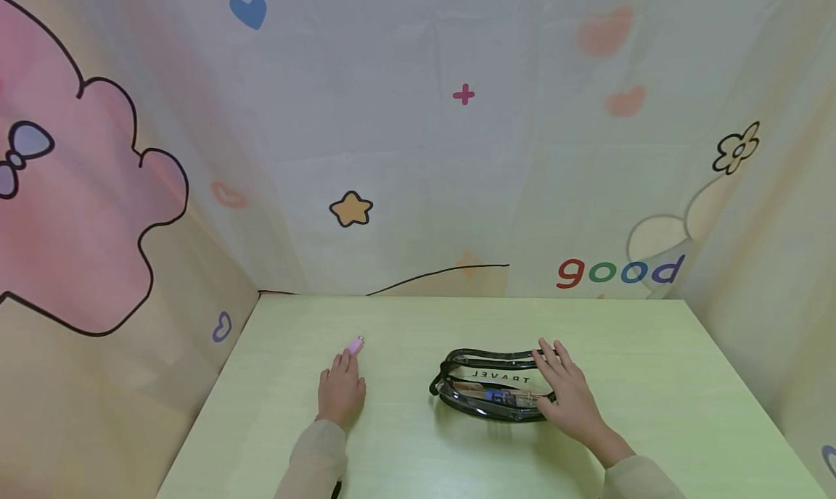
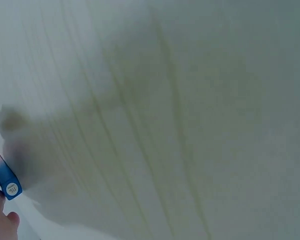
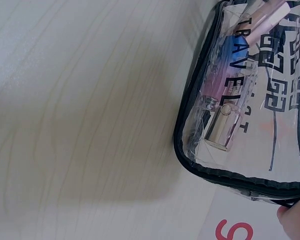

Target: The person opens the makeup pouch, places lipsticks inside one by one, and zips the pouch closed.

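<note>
A small pink-and-blue lipstick-like tube (image 1: 355,345) pokes out past the fingertips of my left hand (image 1: 342,392). In the left wrist view the tube's blue end (image 2: 8,183) bears a round white label, and the fingers bend around its side. Its exact kind cannot be told. My right hand (image 1: 571,401) lies across the right end of a clear travel pouch (image 1: 486,412) with black trim, its fingers straight and spread. At the pouch's edge in the right wrist view is the right thumb (image 3: 296,217). Through the plastic show several cosmetic tubes (image 3: 225,75), pink, blue and gold.
A pale wood-grain table (image 1: 405,448) carries the pouch near its middle. Patterned curtains (image 1: 418,122) hang behind the table and along both sides. Beyond the pouch's corner in the right wrist view, a red printed letter (image 3: 234,229) is visible.
</note>
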`<state>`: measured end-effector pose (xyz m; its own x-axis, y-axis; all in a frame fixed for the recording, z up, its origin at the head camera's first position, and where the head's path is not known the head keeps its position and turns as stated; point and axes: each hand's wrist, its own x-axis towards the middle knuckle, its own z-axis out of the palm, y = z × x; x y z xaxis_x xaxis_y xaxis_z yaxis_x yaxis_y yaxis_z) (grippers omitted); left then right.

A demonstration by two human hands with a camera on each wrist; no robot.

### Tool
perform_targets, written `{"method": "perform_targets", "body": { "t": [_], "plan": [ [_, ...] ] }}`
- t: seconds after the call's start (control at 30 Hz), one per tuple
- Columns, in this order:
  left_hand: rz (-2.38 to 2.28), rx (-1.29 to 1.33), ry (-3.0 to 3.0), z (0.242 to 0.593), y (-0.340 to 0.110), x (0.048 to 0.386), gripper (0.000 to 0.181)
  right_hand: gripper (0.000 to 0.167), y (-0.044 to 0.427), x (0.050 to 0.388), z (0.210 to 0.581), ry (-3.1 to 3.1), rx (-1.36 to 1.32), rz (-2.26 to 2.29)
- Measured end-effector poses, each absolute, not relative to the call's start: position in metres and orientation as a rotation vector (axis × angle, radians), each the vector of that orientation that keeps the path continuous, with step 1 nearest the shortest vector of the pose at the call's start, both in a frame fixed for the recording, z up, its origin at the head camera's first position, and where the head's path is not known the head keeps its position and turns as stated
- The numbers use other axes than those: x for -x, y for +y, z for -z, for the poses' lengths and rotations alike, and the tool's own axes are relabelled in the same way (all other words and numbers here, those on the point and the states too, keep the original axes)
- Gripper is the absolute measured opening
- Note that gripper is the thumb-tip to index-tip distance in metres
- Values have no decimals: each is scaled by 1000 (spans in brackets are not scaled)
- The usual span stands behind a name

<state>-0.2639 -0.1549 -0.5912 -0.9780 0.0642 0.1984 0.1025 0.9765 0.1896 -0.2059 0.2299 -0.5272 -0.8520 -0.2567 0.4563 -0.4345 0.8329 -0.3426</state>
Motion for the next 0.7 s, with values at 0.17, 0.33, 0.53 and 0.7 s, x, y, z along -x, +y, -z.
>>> {"method": "perform_targets", "body": {
  "t": [0.17,0.33,0.53,0.7],
  "plan": [
    [283,128,-2944,592,-154,264,49,66,231,206,526,-2673,-501,-629],
    [294,123,-2943,589,-154,262,48,66,231,207,526,-2696,-494,-622],
    [287,133,-2907,590,-154,261,44,67,231,207,525,-2710,-486,-631],
    [263,175,-2810,597,-156,261,35,67,230,207,525,-2713,-484,-632]
  ]
}}
